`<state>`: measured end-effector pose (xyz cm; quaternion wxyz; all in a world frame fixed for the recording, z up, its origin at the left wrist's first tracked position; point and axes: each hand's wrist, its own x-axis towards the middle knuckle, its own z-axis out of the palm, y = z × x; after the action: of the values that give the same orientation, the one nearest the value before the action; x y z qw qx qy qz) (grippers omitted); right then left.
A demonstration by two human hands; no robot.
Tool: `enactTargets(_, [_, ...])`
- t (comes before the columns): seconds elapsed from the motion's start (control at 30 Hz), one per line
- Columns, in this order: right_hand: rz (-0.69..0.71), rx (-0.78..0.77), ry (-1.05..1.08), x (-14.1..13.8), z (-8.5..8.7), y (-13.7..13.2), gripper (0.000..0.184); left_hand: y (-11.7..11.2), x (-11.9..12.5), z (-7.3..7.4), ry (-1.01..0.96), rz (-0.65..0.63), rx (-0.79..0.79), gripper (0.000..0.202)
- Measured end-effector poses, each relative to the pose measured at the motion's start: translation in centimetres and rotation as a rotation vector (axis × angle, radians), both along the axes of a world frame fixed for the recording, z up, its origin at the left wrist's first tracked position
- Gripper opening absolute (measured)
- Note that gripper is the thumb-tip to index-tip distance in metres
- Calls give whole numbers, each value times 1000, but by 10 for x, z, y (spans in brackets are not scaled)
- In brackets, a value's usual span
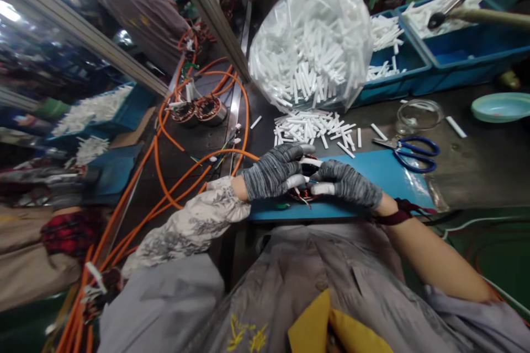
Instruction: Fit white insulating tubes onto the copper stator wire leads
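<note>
A motor stator with copper windings [305, 194] lies on a blue mat [372, 168] in front of me, mostly covered by my hands. My left hand [275, 172], in a grey knit glove with pale fingertips, is closed around the stator's left side. From the right, my right hand [348, 183], gloved the same way, pinches a thin blue wire [313, 181] above the windings. A white sleeve [310, 162] shows between the fingers of both hands. A small loose wire end pokes out at the stator's near side. The exact finger contacts are partly hidden.
A clear bag of white tubes [310, 49] stands behind a loose tube pile [308, 129]. Blue-handled scissors [414, 153] lie at right. Blue bins [447, 66] and a bowl [503, 107] sit beyond. Orange cables [165, 193] and two stators [196, 110] are left, near a co-worker's sleeve [68, 231].
</note>
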<state>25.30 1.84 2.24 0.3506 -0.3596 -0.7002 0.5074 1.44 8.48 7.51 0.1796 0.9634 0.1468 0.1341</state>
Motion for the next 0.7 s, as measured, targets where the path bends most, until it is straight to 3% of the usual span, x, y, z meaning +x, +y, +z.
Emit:
enactTargets(0.07, [-67,13,-32,-1,-7,0,36,1,1,-1,-5,4,-20,31])
enactTargets(0.23, [-232,240,-227,-8,-25,-4,38,7,-1,-5,10,-29,-49,33])
enactTargets(0.33, [-296,282,-225,-12,-31,-7,36,8,-1,-7,-21,-45,-50,35])
enactTargets(0.43, [-325,247,-192,-11,-29,-11,33,8,-2,-8,-27,-26,-43,33])
enactTargets(0.6, [-289,45,-17,-6,-20,-19,32,13,-4,-10,-13,-25,-110,26])
enactTargets(0.7, [-374,94,-30,-4,-22,-22,29,6,11,-16,39,-1,-58,27])
